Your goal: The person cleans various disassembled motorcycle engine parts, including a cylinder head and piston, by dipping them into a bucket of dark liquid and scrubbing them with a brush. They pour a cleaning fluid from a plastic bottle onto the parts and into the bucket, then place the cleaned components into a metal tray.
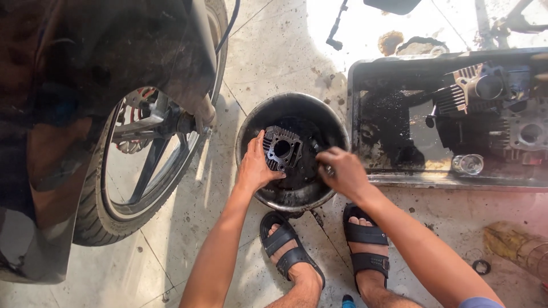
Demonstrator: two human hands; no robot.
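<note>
A finned grey engine cylinder block [283, 149] with a round bore stands tilted inside a blackened round metal basin [292, 108] on the floor. My left hand [256, 165] grips the block's left side, fingers on its fins. Beside the block's right edge, over the dark liquid in the basin, my right hand [341, 171] is closed on a small object; what it is cannot be made out. My two feet in black sandals [325, 245] rest just below the basin.
A motorcycle front wheel [142, 165] and dark bodywork fill the left. A long oily metal tray [399, 142] at right holds engine parts [485, 94] and a small glass [468, 164]. A black ring [481, 266] and a brownish object [516, 242] lie at lower right.
</note>
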